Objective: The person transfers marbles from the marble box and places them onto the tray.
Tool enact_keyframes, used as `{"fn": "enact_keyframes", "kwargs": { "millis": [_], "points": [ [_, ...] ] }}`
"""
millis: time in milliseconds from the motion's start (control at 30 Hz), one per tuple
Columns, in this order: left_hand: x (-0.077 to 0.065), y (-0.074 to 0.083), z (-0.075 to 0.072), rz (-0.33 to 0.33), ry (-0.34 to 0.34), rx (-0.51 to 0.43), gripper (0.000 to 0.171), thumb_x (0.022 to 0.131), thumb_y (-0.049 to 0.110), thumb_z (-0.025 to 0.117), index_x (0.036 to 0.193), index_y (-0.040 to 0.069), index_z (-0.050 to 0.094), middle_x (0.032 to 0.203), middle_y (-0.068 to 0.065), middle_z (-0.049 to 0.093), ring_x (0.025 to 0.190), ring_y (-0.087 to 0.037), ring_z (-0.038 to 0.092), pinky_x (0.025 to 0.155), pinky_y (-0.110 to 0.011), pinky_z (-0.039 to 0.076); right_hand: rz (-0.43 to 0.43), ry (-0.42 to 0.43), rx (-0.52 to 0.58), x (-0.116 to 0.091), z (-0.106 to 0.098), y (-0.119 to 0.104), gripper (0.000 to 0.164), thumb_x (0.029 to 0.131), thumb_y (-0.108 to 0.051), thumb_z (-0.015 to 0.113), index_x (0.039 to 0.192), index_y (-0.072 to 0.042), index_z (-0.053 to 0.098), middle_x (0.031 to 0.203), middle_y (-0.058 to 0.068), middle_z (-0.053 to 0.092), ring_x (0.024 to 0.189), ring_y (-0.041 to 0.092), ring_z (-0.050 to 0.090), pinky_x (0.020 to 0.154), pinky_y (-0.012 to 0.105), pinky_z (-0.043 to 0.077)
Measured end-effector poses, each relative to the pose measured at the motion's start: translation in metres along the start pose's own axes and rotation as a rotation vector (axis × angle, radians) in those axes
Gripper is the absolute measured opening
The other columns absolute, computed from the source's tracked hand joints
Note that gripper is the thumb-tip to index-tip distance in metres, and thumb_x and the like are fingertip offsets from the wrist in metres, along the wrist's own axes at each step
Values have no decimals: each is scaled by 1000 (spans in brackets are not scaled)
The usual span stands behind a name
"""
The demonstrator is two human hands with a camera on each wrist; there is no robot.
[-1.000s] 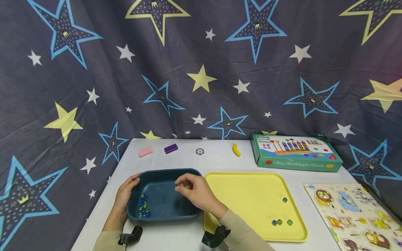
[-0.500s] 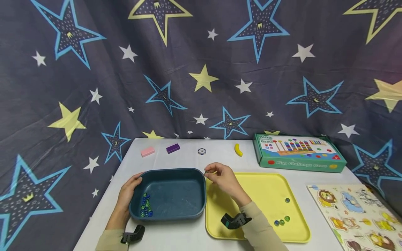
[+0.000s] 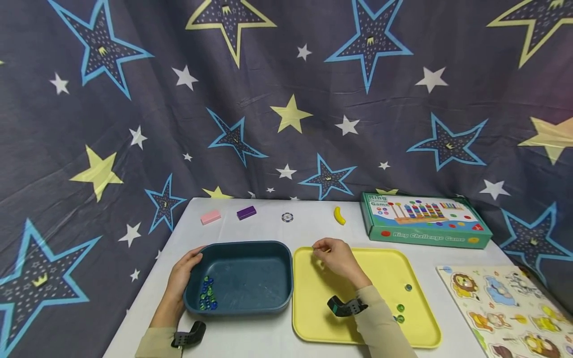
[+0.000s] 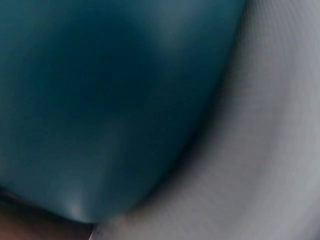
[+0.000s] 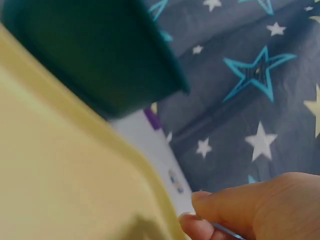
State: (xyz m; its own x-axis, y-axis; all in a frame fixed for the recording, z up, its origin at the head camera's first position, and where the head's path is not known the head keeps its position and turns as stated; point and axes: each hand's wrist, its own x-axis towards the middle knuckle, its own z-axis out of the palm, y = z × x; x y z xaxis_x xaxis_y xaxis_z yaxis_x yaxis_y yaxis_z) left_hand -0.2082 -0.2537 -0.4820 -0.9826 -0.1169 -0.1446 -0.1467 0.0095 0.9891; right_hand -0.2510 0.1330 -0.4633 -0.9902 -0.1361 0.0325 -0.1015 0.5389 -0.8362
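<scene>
A dark teal bin (image 3: 241, 276) stands on the table, with several blue and green marbles (image 3: 207, 293) gathered at its left end. My left hand (image 3: 182, 273) grips the bin's left rim. In the left wrist view the bin's outer wall (image 4: 110, 100) fills most of the picture, blurred. Over the far left corner of the yellow tray (image 3: 340, 328) is my right hand (image 3: 337, 258), its thumb and fingertips together around a marble that is almost hidden. Thumb and fingers (image 5: 225, 205) appear low in the right wrist view. Several marbles (image 3: 400, 308) lie at the tray's right side.
Along the back lie a pink block (image 3: 210, 217), a purple block (image 3: 246, 213), a poker chip (image 3: 287, 217) and a toy banana (image 3: 339, 216). A green game box (image 3: 425, 221) stands back right, with an animal puzzle board (image 3: 506, 308) nearer. A star-patterned curtain (image 3: 250, 74) hangs behind.
My right hand has moved right, out of the bin and over the tray, fingers still pinched. One marble on the tray has rolled left toward the others. The left hand keeps its grip.
</scene>
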Motion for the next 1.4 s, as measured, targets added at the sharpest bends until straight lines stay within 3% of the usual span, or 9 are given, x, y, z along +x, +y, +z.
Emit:
{"fn": "enact_keyframes", "kwargs": {
  "millis": [333,667,867,967,1167,1400],
  "points": [
    [0,0,0,-3,8,-13,42,94,34,45,129,10,48,127,-1,49,114,-16,43,88,-24,37,10,-65,-130,0,2,13,5,79,-16,69,81,-13,66,72,-3,59,63,13,49,57,27,40],
    [0,0,1,-5,10,-2,42,94,35,45,129,11,48,130,-3,47,116,-16,41,90,-26,35,-22,-42,-169,1,4,17,5,78,-14,69,80,-15,65,68,-6,56,60,12,46,56,26,37],
    [-7,10,5,-25,5,-6,39,97,28,42,131,9,46,132,-5,45,116,-16,41,90,-25,35,-53,-30,-208,1,5,19,6,78,-11,69,81,-14,65,68,-6,57,60,11,45,56,24,36],
    [-10,14,7,-27,6,-2,39,97,27,41,131,9,46,132,-6,44,116,-17,41,90,-25,35,-48,-34,-201,0,4,18,6,78,-10,69,81,-14,65,68,-5,56,60,11,46,55,25,36],
    [0,1,1,-32,8,-16,41,95,33,44,130,11,48,130,-2,47,115,-16,42,89,-25,36,-34,-10,-164,1,-3,12,4,81,-17,67,84,-16,65,68,-5,57,58,12,47,53,27,38],
    [1,-2,-1,-16,7,14,42,96,34,42,131,12,47,132,-3,46,115,-15,42,90,-25,36,-76,16,-8,-7,-11,-25,7,87,-20,60,90,-17,67,76,-1,61,64,15,49,53,28,41]
  ]
}}
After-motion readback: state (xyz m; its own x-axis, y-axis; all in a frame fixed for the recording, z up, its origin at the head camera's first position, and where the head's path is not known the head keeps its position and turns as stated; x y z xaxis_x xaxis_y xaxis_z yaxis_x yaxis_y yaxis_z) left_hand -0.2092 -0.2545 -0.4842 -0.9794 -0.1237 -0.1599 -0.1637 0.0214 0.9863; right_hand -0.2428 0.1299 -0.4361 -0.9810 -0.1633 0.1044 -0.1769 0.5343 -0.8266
